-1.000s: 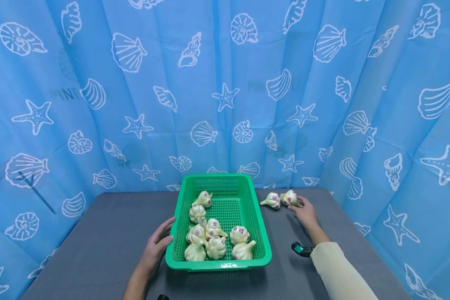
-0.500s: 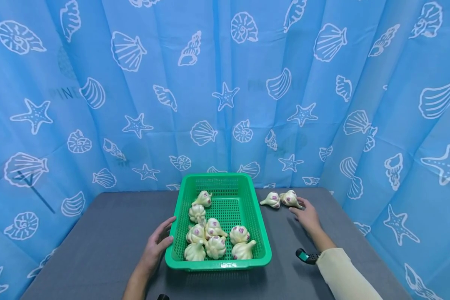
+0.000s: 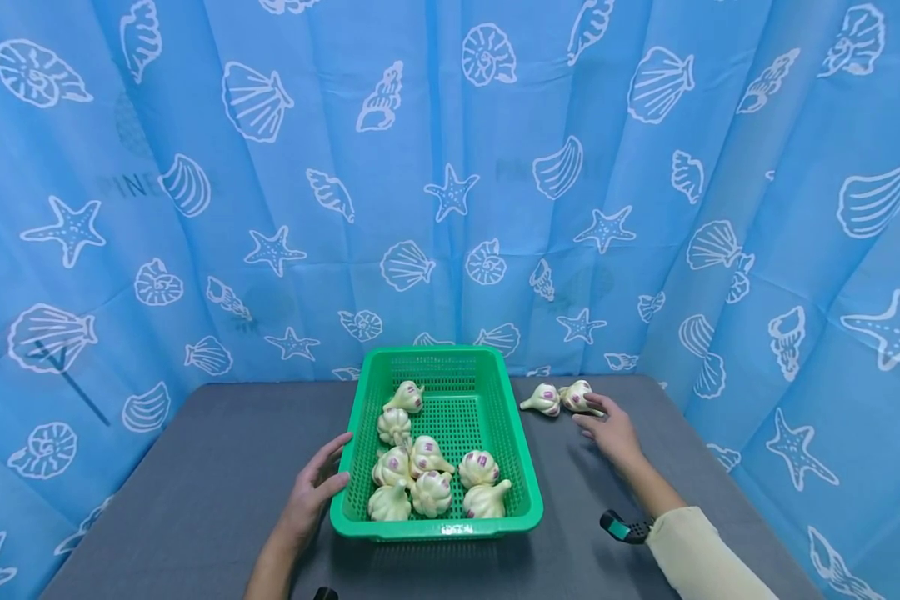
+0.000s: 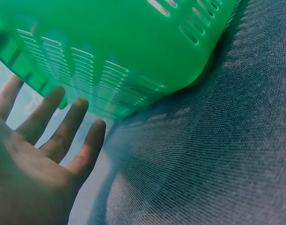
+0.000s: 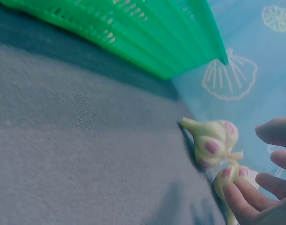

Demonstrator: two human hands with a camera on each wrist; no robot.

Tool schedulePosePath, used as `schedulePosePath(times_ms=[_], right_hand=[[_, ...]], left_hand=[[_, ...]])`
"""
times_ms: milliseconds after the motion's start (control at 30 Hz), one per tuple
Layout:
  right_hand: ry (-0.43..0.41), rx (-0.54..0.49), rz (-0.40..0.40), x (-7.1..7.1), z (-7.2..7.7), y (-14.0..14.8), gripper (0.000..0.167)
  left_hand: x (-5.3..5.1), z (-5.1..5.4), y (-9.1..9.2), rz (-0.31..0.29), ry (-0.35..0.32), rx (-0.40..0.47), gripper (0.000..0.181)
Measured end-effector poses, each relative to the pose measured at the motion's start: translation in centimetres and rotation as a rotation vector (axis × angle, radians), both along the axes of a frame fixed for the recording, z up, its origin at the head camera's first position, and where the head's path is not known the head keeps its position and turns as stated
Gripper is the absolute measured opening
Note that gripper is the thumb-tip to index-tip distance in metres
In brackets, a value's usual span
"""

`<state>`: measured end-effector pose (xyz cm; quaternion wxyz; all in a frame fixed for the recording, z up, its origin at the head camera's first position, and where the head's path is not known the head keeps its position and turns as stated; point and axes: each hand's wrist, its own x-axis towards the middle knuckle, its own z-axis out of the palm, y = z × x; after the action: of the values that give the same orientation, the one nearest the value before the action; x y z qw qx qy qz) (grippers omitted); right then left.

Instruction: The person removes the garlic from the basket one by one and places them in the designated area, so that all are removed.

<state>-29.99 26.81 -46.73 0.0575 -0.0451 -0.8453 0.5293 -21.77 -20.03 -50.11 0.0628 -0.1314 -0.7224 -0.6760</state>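
The left hand [image 3: 307, 492] rests at the left rim of a green basket [image 3: 352, 508], its fingers spread and lightly bent; in the left wrist view the hand [image 4: 44, 154] has relaxed fingers beside the basket wall [image 4: 110, 42]. Several garlic bulbs lie in the basket, among them one bulb [image 3: 431, 493]. Right of the basket, two more bulbs lie side by side: one [image 3: 545, 400] nearer the basket, the other [image 3: 574, 395] beside the right hand [image 3: 611, 429]. In the right wrist view the right hand's [image 5: 269, 187] fingers are loosely bent over the farther bulb [image 5: 226, 177]; contact is unclear.
A grey cloth covers the table [image 3: 225, 467]. Behind it hangs a blue curtain [image 3: 450, 275] with white shell prints. A black strap with a teal part [image 3: 624, 528] is at the right wrist, and a small black object [image 3: 326, 593] shows at the bottom edge.
The farther bulb outside the basket has shifted slightly left and turned a little. The right forearm has swung slightly right, with the hand still beside that bulb. The left hand has hardly moved.
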Motion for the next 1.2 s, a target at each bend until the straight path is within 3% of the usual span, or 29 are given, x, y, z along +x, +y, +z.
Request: schedulePosePath(times_ms=[300, 667, 1000, 1200], right_hand=[[0.013, -0.059, 0.071, 2.0, 1.2, -1.2, 0.054], [0.081, -0.142, 0.133, 3.8, 2.3, -3.1, 0.048], [0.153, -0.182, 0.205, 3.8, 3.9, -4.8, 0.044], [0.192, -0.169, 0.265, 3.8, 5.2, -5.6, 0.04]], left_hand=[[-0.1, 0.0, 0.1, 0.02, -0.011, -0.015, 0.05], [-0.3, -0.5, 0.0, -0.009, -0.007, 0.006, 0.052], [-0.2, -0.3, -0.1, -0.039, 0.015, 0.021, 0.052], [-0.2, -0.2, -0.1, -0.022, -0.001, 0.018, 0.051]])
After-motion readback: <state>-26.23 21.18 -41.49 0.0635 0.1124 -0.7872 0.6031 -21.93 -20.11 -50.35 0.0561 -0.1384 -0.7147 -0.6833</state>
